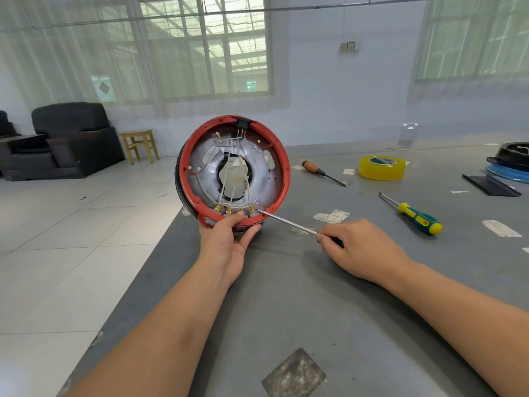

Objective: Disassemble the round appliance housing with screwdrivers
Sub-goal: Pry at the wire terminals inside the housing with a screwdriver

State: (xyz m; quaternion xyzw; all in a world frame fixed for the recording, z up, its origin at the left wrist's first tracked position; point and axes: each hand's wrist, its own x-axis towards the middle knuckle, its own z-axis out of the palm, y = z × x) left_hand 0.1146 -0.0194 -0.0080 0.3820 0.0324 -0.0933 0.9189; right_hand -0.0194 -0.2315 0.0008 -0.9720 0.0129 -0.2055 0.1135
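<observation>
Stands on edge at the near-left corner of the table (372, 325), open side facing the camera: the housing (200, 138), a red ring round a grey metal plate with a ragged central hole, thin wires (229, 179) strung across it and a row of brass terminals (229, 210) along the bottom rim. Propped from below by the left hand (229, 239), thumb hooked over the red rim beside the terminals, fingers curled round the underside, so a firm grip on the housing. Pinched in the right hand (363, 247), fingers closed round a mostly hidden handle: a screwdriver (286, 223), shaft slanting up and left, tip at the rightmost terminal near the rim. Looks like the step of working that terminal or a screw beside it free; which one, cannot tell. Best done with the tip seated square before any turn or pry, pressure kept along the shaft, and the left thumb held clear of the tip's path in case of a slip. Worth keeping the wires slack rather than tugged, and bracing the housing against the table to stop it rolling. Further right on the table, well apart: a wooden-handled driver (315, 168), a green-and-yellow one (420, 220), a yellow tape roll (382, 167).
</observation>
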